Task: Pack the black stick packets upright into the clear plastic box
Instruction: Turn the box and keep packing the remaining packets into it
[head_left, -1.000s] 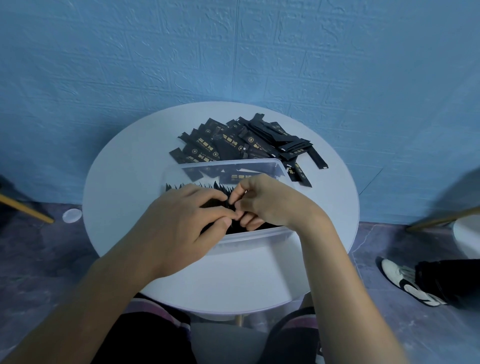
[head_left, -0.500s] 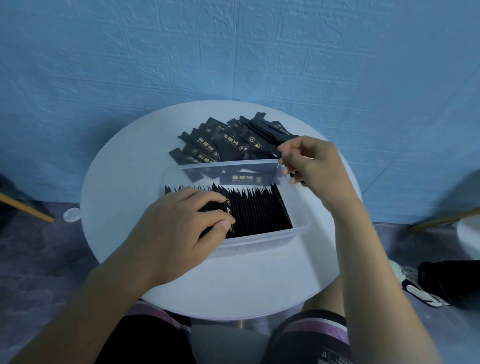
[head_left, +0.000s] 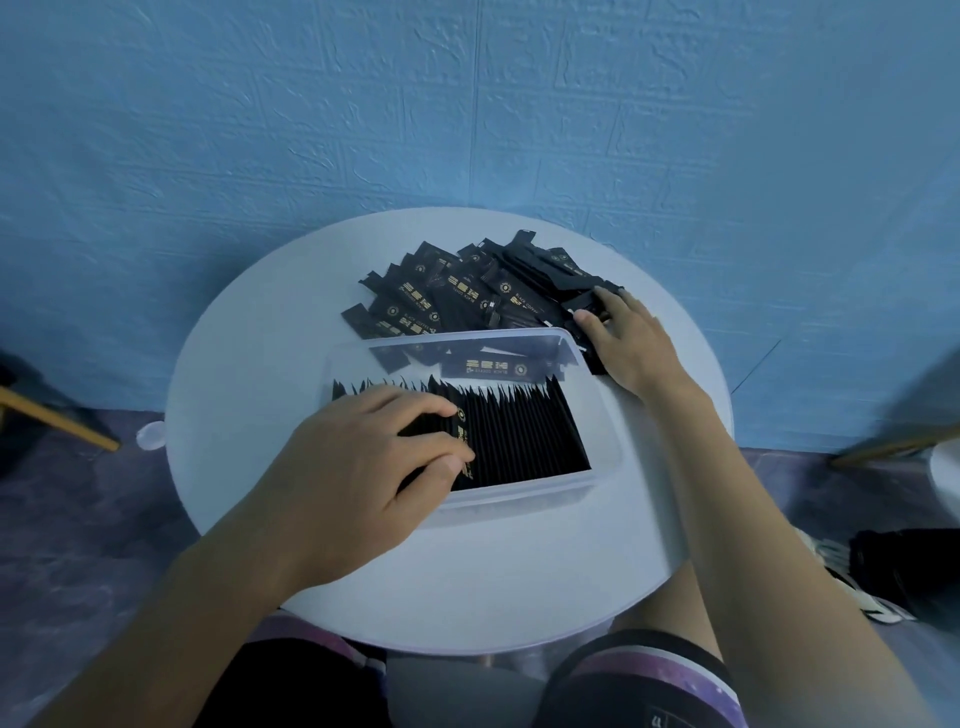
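The right hand has moved from the box corner to the loose pile behind it; whether it grips a packet cannot be told. The left hand grips the upright row inside the box on the table.

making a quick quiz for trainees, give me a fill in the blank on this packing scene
The left hand holds the packed packets, which stand ____ in the clear box. The right hand touches the loose pile, whose packets lie ____ on the table. The wall behind is ____.
Missing words: upright, flat, blue.
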